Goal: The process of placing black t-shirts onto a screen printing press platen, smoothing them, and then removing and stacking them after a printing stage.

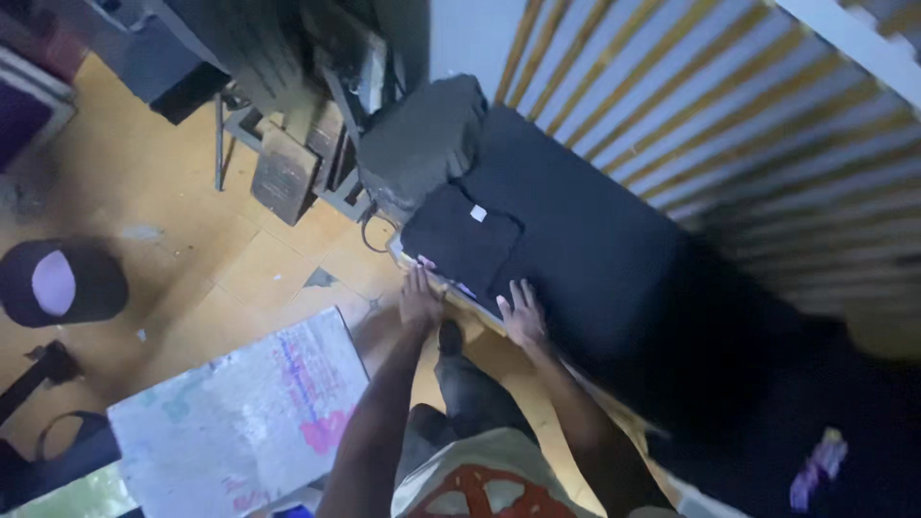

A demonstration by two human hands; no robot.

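The view was dim and soft throughout, with motion blur smearing the slatted wall (729, 105) at upper right. The black cloth (576, 240) swallowed detail in shadow, while the wooden floor (163, 192) caught warmer, brighter light.

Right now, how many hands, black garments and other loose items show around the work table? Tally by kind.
Hands: 2, the left hand and right hand, both flat at the table edge.
Black garments: 2, a folded shirt and a grey-black bundle.
Printed boards: 1, the board on the floor.
Caps: 1, the cap.
Total: 6
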